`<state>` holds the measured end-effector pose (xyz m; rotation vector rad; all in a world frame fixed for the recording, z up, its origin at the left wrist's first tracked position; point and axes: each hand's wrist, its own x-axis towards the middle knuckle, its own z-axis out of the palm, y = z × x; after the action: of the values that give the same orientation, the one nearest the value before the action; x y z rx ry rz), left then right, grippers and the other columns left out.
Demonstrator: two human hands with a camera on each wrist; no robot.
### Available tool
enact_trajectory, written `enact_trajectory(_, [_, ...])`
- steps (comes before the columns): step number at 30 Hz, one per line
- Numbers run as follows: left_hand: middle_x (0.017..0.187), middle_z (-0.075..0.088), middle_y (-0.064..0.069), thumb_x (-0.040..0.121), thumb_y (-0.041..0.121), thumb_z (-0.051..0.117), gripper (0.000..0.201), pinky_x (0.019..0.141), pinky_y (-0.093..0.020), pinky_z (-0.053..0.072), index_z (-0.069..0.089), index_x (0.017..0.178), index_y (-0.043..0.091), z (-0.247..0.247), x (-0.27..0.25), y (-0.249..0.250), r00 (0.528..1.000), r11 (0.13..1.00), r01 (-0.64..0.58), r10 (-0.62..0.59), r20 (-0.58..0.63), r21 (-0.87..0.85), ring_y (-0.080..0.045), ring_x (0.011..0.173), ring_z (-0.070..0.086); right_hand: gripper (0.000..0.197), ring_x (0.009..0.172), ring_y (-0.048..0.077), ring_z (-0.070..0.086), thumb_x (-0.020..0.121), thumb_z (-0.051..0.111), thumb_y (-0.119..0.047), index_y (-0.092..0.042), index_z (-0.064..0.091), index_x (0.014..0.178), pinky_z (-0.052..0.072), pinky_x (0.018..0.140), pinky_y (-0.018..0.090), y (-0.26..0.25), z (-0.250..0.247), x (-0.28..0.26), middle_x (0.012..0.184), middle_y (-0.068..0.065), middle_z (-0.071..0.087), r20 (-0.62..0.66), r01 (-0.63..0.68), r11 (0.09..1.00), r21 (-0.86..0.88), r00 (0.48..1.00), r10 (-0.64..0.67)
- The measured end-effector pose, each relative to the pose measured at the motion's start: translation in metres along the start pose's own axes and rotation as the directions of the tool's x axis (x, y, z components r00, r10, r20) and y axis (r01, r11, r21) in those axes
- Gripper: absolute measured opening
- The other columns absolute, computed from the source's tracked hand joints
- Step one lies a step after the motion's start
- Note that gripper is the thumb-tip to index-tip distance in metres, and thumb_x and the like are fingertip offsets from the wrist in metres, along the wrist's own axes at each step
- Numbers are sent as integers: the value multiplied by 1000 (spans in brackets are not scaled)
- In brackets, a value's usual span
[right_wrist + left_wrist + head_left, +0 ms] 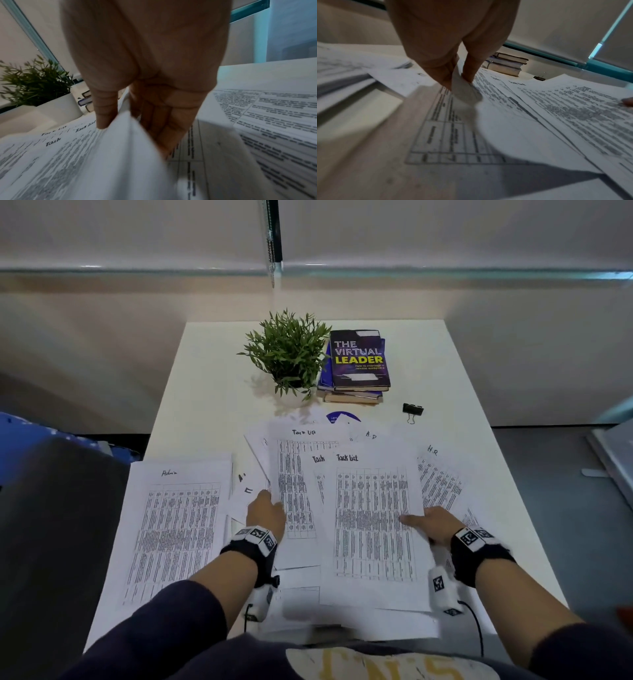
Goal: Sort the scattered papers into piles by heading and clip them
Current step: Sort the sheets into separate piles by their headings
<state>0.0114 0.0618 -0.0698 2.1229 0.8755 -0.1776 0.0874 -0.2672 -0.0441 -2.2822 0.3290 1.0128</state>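
White rectangular desk [212, 392] against a pale wall with lowered blinds; potted green plant [287, 350], stack of books topped by a dark "The Virtual Leader" volume [358, 359], and one black binder clip [412, 409] lying at the far side, well apart from both hands.

Printed white table sheets headed "Task List" [373, 522] lying fanned across desk centre, overlapping each other. Separate pile of printed sheets with a handwritten "Admin"-like heading [174, 529] resting at the left edge. Sheet marked "H.R" [440, 477] showing partly under the fan at right.

Left hand [265, 511] pinching the left margin of a Task List sheet, thumb above and fingers below, clamped on paper. Right hand [435, 523] gripping the right edge of the top sheet likewise, thumb [104, 108] pressing on top, fingers tucked beneath.

Judged step: gathering same-headed sheets into one pile.

Recommended handling:
- Drawing both edges inward together, avoiding creases at the pinch points.
- Checking each heading before merging; keeping the H.R sheet out.
- Squaring the gathered edges against the desk before reaching for the clip.
- Clipping at the top margin, clear of the heading.
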Motion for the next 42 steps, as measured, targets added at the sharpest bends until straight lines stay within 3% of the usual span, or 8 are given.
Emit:
enact_trajectory(5, [79,51,-6,98,8,42,14,51,-28,35,39,84,10,-17,3,1,999,1000,-13,12,-31,-17,-18,59,44,38,99,24,65,78,81,-26,-12,64,109,50,93,35,0,8,4,115,9,69,60,99,994,48,993,-102])
enact_trajectory(10, [88,63,-10,97,3,42,16,50,-25,44,52,105,12,-31,3,2,997,993,-71,75,37,-98,-22,63,57,36,63,19,57,80,77,-31,-1,63,96,44,59,27,-5,14,-8,75,8,66,8,173,971,167,984,-177])
enact_trajectory(19, [96,71,-9,92,-5,54,29,73,-31,52,59,110,17,-40,-10,17,976,901,-1,96,195,-434,-25,80,64,34,47,5,44,91,63,-40,-28,48,62,32,54,21,-26,16,-36,37,-15,47,-93,314,880,356,949,-301])
enact_trajectory(25, [104,75,-12,93,15,65,26,83,-49,59,64,117,24,-27,-26,37,926,836,66,152,346,-544,-33,93,72,52,54,16,51,89,64,-46,-13,49,126,42,48,20,-33,35,-23,74,5,60,-66,239,870,431,970,-234])
enact_trajectory(31, [93,68,1,94,4,53,23,64,-23,51,59,109,20,-10,-23,44,904,945,-120,230,360,-304,-16,77,64,78,118,30,54,88,71,-26,-9,27,150,45,76,23,-19,26,-20,149,12,42,-142,129,905,405,987,-78])
enact_trajectory(37, [129,51,-10,89,27,65,42,103,-36,41,54,126,11,14,7,26,955,915,-274,222,198,296,-26,121,48,89,117,33,58,62,84,-54,-3,53,129,45,102,47,27,-2,-14,135,17,57,-301,74,866,495,949,91])
enact_trajectory(39, [136,44,-13,88,35,66,58,107,-38,38,46,136,8,18,13,28,957,877,-278,219,188,392,-29,127,41,54,106,32,60,78,79,-33,-4,57,117,47,94,40,31,-13,-22,127,21,61,-348,75,830,553,926,148])
enact_trajectory(42, [142,36,-14,86,37,70,75,108,-39,38,34,144,6,29,18,32,967,877,-234,166,192,419,-30,132,36,76,122,37,50,88,71,-27,4,32,145,42,92,39,38,-24,-23,140,25,46,-388,59,802,594,895,221])
